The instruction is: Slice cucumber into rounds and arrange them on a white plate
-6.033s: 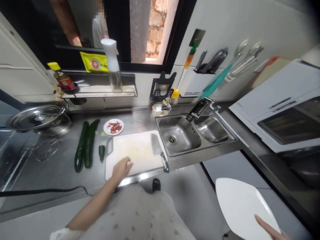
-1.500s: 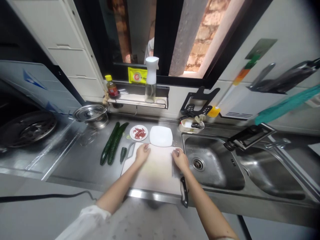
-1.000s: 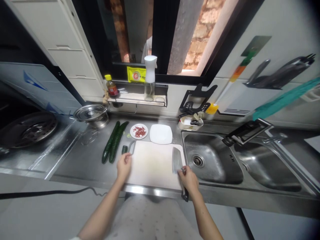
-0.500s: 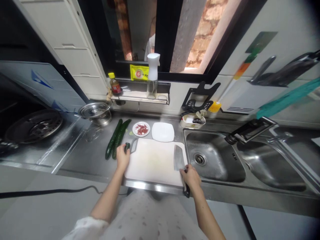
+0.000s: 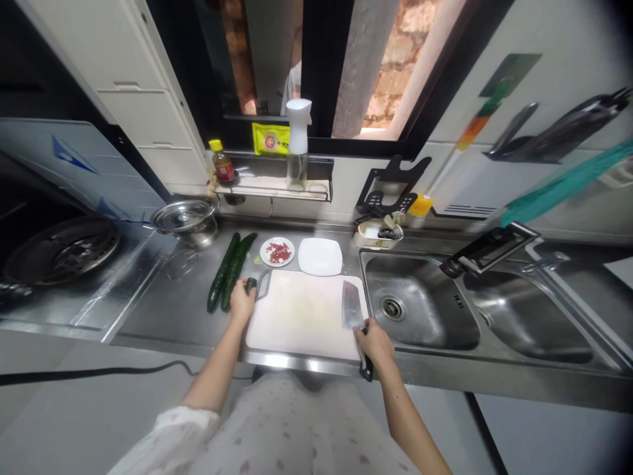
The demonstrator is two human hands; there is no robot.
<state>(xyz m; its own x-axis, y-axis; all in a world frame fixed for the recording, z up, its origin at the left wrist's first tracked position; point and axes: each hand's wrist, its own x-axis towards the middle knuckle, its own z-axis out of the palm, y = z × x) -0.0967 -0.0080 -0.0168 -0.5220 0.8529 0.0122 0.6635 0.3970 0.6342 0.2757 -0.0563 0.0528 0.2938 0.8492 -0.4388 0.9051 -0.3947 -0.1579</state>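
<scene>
My left hand is closed around a short dark green cucumber piece, just left of the cutting board's grey handle. The white cutting board lies at the counter's front edge, with faint greenish wet marks on it. My right hand grips a kitchen knife by its black handle. The knife's broad blade lies over the board's right side, pointing away from me. Two whole cucumbers lie side by side beyond my left hand. Small green scraps lie beside them.
Behind the board stand a small plate of chopped red bits and a white square plate. A double sink is at the right. A lidded steel pot stands at the left. A shelf holds a sauce bottle and a spray bottle.
The view has shifted slightly. Both hands keep their holds on the cucumber piece and the kitchen knife, with little movement over the board.
</scene>
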